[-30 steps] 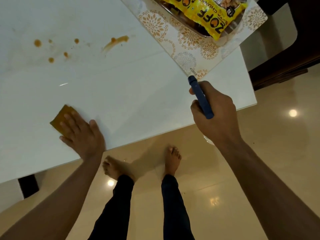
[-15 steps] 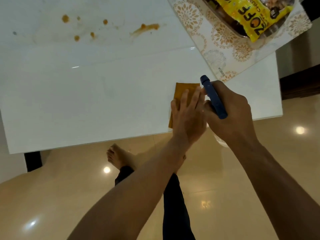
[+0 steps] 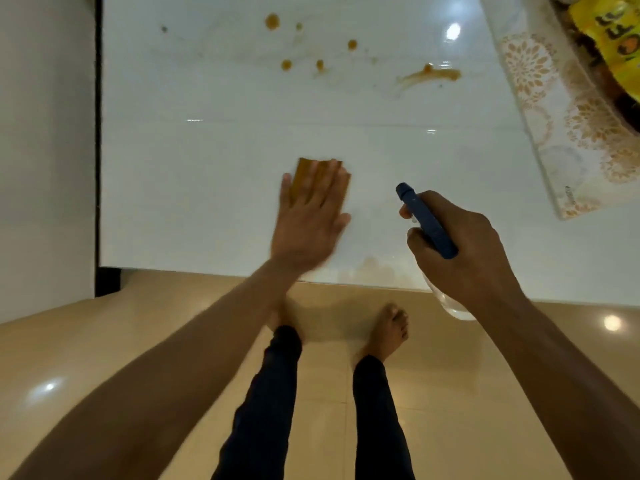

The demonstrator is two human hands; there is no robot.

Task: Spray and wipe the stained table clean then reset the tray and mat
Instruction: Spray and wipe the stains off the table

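Note:
My left hand (image 3: 310, 220) lies flat, pressing an orange cloth (image 3: 304, 171) onto the white table (image 3: 207, 168) near its front edge. My right hand (image 3: 464, 247) grips a spray bottle with a blue head (image 3: 427, 221), its nozzle pointing up-left over the table; the clear body hangs below my hand. Brown stains sit at the far side: several drops (image 3: 286, 64) and a smear (image 3: 431, 75). At the right lies a patterned mat (image 3: 554, 133), and on it a tray (image 3: 620, 109), cut off by the frame, with a yellow snack packet (image 3: 613, 32).
A pale wall (image 3: 45, 150) runs along the table's left edge, with a dark table leg (image 3: 108, 280) at the front left corner. My bare feet stand on glossy beige floor tiles (image 3: 450, 393) just in front of the table.
My left hand slid the cloth from the left to right beside my right hand, then back left and further onto the table. The view shifted left, so mat and tray sit nearer the right edge.

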